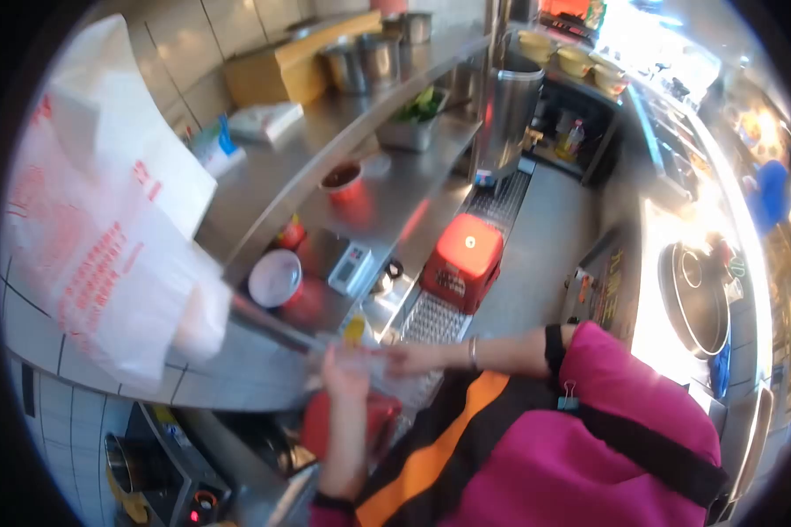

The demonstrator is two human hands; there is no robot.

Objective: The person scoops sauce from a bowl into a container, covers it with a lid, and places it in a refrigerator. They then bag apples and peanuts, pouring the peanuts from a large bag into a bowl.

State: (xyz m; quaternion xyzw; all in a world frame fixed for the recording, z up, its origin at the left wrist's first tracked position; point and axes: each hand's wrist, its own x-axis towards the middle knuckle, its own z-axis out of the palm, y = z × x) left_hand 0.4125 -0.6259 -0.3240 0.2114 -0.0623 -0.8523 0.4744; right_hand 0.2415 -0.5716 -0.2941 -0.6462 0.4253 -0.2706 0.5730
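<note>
The view is tilted on its side. My left hand [346, 371] reaches in from the bottom on a bare forearm. My right hand [411, 358], with a bracelet at the wrist and a pink sleeve behind it, comes in from the right. Both hands meet at the edge of the steel counter [237, 369] and pinch something thin and clear between them, probably a plastic bag [373, 362]; it is too blurred to be sure. A red container [347, 422] lies just below my hands.
White bags with red print [105, 246] hang at the left. On the steel shelves are a white-and-red bowl [275, 278], a small scale [350, 266], a red sauce cup [343, 178] and steel pots [365, 60]. A red stool [463, 262] stands on the floor. A wok [696, 299] sits at the right.
</note>
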